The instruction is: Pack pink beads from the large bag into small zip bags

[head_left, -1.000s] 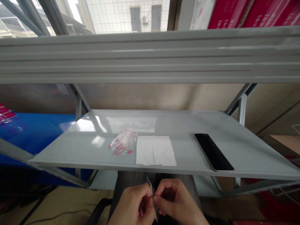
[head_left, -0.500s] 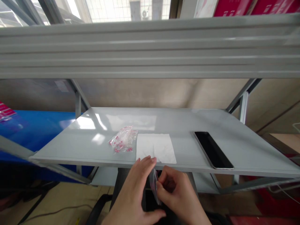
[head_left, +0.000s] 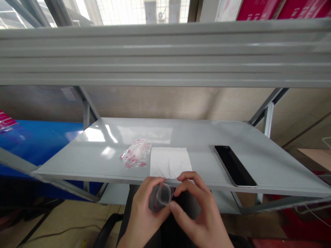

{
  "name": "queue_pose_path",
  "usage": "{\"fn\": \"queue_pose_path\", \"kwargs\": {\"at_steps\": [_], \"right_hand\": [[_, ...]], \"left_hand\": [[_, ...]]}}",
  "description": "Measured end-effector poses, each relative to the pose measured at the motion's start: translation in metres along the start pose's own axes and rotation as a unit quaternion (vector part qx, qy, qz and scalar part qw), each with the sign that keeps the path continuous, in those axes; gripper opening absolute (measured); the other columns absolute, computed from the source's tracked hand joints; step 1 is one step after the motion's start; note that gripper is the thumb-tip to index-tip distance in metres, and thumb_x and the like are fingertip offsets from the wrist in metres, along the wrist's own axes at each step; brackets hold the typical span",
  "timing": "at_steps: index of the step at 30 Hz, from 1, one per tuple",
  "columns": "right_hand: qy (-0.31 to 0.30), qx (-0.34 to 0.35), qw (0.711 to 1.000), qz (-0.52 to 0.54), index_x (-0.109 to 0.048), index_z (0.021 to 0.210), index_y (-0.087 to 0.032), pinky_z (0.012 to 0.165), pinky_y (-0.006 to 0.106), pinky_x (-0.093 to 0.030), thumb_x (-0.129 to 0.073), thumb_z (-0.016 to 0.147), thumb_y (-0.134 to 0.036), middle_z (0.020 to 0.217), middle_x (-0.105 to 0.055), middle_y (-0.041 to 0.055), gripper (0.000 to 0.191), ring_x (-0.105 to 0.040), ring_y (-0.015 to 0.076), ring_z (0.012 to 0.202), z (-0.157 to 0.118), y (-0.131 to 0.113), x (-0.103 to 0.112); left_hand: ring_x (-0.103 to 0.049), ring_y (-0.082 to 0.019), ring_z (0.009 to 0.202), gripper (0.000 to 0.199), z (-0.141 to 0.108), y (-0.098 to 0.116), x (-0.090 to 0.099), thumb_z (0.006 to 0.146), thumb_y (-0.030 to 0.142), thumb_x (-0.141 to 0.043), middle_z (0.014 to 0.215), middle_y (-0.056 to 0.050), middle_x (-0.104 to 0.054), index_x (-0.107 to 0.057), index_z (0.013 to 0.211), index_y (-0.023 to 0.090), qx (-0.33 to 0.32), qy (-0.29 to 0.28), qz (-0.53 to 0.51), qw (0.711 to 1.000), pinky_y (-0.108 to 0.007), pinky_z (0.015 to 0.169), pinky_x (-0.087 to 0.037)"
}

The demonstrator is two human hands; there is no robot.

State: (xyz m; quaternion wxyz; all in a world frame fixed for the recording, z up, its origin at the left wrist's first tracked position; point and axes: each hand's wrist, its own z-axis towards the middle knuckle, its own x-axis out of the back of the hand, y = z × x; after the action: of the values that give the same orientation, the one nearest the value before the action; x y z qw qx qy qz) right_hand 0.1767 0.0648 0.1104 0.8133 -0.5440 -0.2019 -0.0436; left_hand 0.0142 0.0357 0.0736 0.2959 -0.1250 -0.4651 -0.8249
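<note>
A small clear plastic bag (head_left: 163,194) is held between both hands just in front of the shelf's front edge, its mouth spread into a round opening. My left hand (head_left: 146,203) curls round the bag's left side. At its right edge, my right hand (head_left: 198,203) pinches the bag between thumb and fingers. Beyond the hands a white sheet of paper (head_left: 170,162) lies flat on the grey shelf (head_left: 196,136). Left of the paper is a pile of clear bags (head_left: 137,153) with small pink-red pieces in them.
A dark tablet-like device (head_left: 235,166) lies on the right part of the shelf. A grey metal beam (head_left: 165,55) crosses above. A blue surface (head_left: 43,137) is at the left, and a black armrest (head_left: 110,225) shows below.
My left hand has closed in on the bag, which was narrow and edge-on and now shows a round open mouth. My right hand's fingers have shifted up along its edge.
</note>
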Motion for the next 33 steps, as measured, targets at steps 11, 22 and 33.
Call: {"fn": "queue_pose_path", "kwargs": {"at_steps": [11,22,33], "right_hand": [[-0.035,0.017,0.999,0.030,-0.074,0.090,-0.023,0.097,0.037,-0.052,-0.058,0.087,-0.019,0.134,-0.057,0.0119,0.016,-0.063,0.0271,0.117,-0.007,0.008,-0.022],[0.055,-0.008,0.964,0.260,-0.075,0.103,-0.024,0.109,0.044,-0.040,-0.054,0.095,-0.044,0.126,-0.068,0.0092,0.030,-0.056,0.0289,0.126,0.033,0.035,-0.004],[0.216,-0.157,0.915,0.303,-0.074,0.082,-0.017,0.099,0.049,-0.050,-0.060,0.075,-0.048,0.096,-0.078,0.0147,0.035,-0.071,0.0320,0.101,0.112,0.110,-0.036]], "left_hand": [[-0.067,-0.017,0.087,0.040,0.002,0.005,-0.008,0.079,0.014,-0.070,0.099,0.000,-0.067,-0.057,0.113,0.029,0.016,0.006,-0.027,0.999,-0.027,0.076,-0.055],[-0.065,-0.019,0.090,0.039,0.043,-0.013,0.014,0.076,0.026,-0.075,0.099,-0.003,-0.067,-0.061,0.112,0.023,0.085,-0.085,-0.137,0.983,-0.030,0.084,-0.052],[-0.066,-0.022,0.082,0.039,0.131,-0.058,-0.031,0.068,0.026,-0.080,0.096,-0.004,-0.072,-0.066,0.104,0.018,0.013,-0.240,0.073,0.968,-0.032,0.075,-0.053]]}}
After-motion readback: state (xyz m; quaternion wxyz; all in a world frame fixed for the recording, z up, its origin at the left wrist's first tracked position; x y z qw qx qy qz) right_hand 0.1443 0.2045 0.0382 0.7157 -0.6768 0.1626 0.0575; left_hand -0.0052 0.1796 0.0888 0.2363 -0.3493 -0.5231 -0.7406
